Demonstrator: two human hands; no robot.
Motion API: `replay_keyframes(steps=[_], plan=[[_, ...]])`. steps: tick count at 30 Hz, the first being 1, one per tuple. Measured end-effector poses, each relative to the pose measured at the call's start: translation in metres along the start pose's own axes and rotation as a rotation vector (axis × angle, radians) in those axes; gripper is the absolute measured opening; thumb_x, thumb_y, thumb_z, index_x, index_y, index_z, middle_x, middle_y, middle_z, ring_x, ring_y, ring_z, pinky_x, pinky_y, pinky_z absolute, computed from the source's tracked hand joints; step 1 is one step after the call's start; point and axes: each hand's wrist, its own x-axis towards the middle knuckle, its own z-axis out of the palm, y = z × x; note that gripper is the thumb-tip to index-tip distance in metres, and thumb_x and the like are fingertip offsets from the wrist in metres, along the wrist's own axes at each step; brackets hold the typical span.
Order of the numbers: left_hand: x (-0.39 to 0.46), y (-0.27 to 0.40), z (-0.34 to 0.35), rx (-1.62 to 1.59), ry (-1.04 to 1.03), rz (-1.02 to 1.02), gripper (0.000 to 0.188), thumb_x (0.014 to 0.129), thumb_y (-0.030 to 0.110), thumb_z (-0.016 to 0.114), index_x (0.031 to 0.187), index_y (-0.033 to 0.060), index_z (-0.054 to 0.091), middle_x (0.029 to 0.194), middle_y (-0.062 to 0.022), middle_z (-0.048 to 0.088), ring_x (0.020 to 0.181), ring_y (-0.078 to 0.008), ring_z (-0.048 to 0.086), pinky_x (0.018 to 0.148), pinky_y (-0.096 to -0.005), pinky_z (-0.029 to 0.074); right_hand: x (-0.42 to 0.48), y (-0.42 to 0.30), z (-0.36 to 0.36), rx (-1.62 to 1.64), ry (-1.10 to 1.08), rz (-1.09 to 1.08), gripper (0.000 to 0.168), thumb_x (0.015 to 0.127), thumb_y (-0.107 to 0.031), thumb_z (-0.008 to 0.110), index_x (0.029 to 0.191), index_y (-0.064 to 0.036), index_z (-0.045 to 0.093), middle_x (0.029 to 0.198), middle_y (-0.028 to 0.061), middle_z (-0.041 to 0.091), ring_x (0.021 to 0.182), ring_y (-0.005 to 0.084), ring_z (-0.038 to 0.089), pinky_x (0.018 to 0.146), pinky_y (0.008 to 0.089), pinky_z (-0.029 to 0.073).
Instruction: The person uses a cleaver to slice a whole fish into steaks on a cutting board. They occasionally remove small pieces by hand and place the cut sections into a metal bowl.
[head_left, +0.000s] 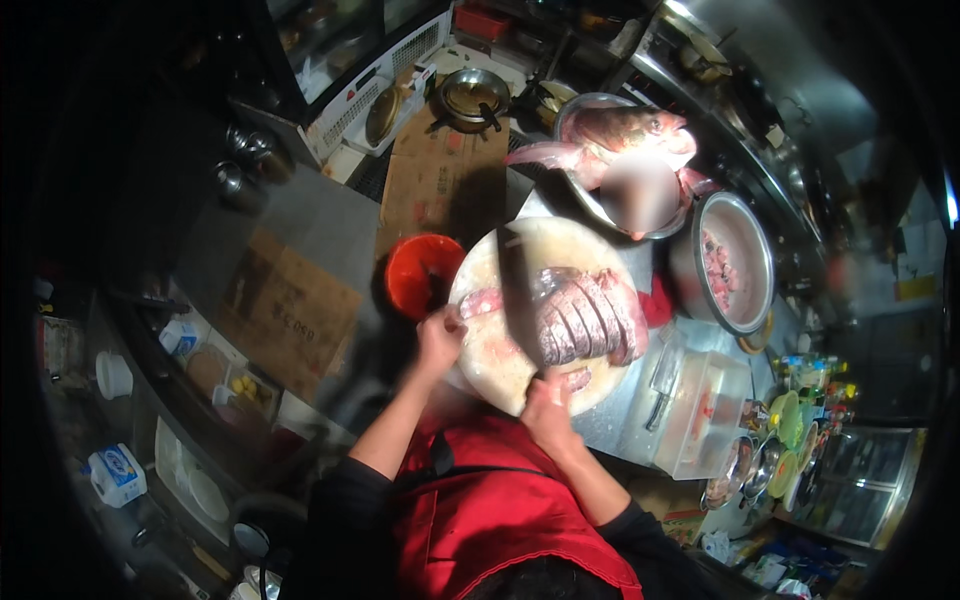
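Note:
A round cutting board (487, 375) lies before me, with a scaly fish body section (589, 319) cut across into several thick slices. My right hand (551, 409) grips the handle of a kitchen knife (516, 289), whose broad dark blade extends away from me over the board, left of the slices. At the board's left edge, the fingers of my left hand (441, 345) pinch the near end of a small strip of fish (481, 302). Another small fish piece (579, 379) rests beside my right hand.
Left of the board stands a red plastic container (421, 276). A large fish head (626, 131) fills a metal basin (596, 101) beyond it. To the right are a metal pot (739, 259) holding fish chunks, another cleaver (667, 364) and a clear plastic bin (709, 420). Flattened cardboard (289, 315) covers the floor.

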Motion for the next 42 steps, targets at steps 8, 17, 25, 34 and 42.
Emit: replay_keyframes(steps=[8, 17, 25, 34, 42], plan=[[0.016, 0.007, 0.009, 0.32, 0.049, 0.317, 0.046, 0.064, -0.001, 0.07, 0.109, -0.0077, 0.06, 0.096, -0.02, 0.063, 0.091, -0.0312, 0.063, 0.082, -0.0374, 0.051, -0.006, 0.039, 0.038, -0.063, -0.353, 0.179, 0.03, 0.098, -0.022, 0.044, 0.083, 0.004, 0.042, 0.058, 0.0299, 0.054, 0.055, 0.0479, 0.055, 0.049, 0.0538, 0.043], [0.027, 0.006, 0.005, 0.348, -0.072, 0.317, 0.036, 0.068, 0.002, 0.072, 0.102, -0.0067, 0.065, 0.103, -0.0186, 0.064, 0.099, -0.0346, 0.06, 0.09, -0.0378, 0.048, -0.008, 0.054, 0.027, 0.078, -0.372, 0.237, 0.029, 0.099, -0.023, 0.043, 0.086, 0.004, 0.044, 0.064, 0.0309, 0.054, 0.062, 0.0504, 0.054, 0.056, 0.0558, 0.04], [0.024, 0.018, 0.008, 0.396, -0.027, 0.358, 0.028, 0.069, 0.0, 0.066, 0.096, -0.0066, 0.065, 0.095, -0.0208, 0.063, 0.092, -0.0377, 0.06, 0.084, -0.0407, 0.048, 0.005, 0.034, 0.014, 0.105, -0.368, 0.231, 0.029, 0.099, -0.023, 0.041, 0.086, 0.002, 0.044, 0.066, 0.0312, 0.054, 0.064, 0.0517, 0.053, 0.057, 0.0546, 0.039], [0.034, 0.152, -0.013, 0.262, 0.216, 0.778, 0.028, 0.066, -0.007, 0.058, 0.094, -0.0106, 0.06, 0.098, -0.0233, 0.06, 0.092, -0.0412, 0.055, 0.085, -0.0442, 0.045, 0.038, -0.022, -0.051, 0.216, -0.202, 0.229, 0.017, 0.098, -0.014, 0.042, 0.089, 0.001, 0.045, 0.061, 0.0249, 0.052, 0.058, 0.0452, 0.052, 0.052, 0.0484, 0.038], [0.032, 0.0, 0.034, 0.343, -0.055, 0.498, 0.044, 0.07, 0.001, 0.067, 0.111, -0.0105, 0.059, 0.108, -0.0245, 0.058, 0.102, -0.0405, 0.054, 0.093, -0.0421, 0.043, -0.001, 0.057, 0.038, 0.007, -0.235, 0.217, 0.026, 0.096, -0.019, 0.048, 0.091, 0.006, 0.046, 0.062, 0.0295, 0.056, 0.058, 0.0477, 0.056, 0.053, 0.0532, 0.042]])
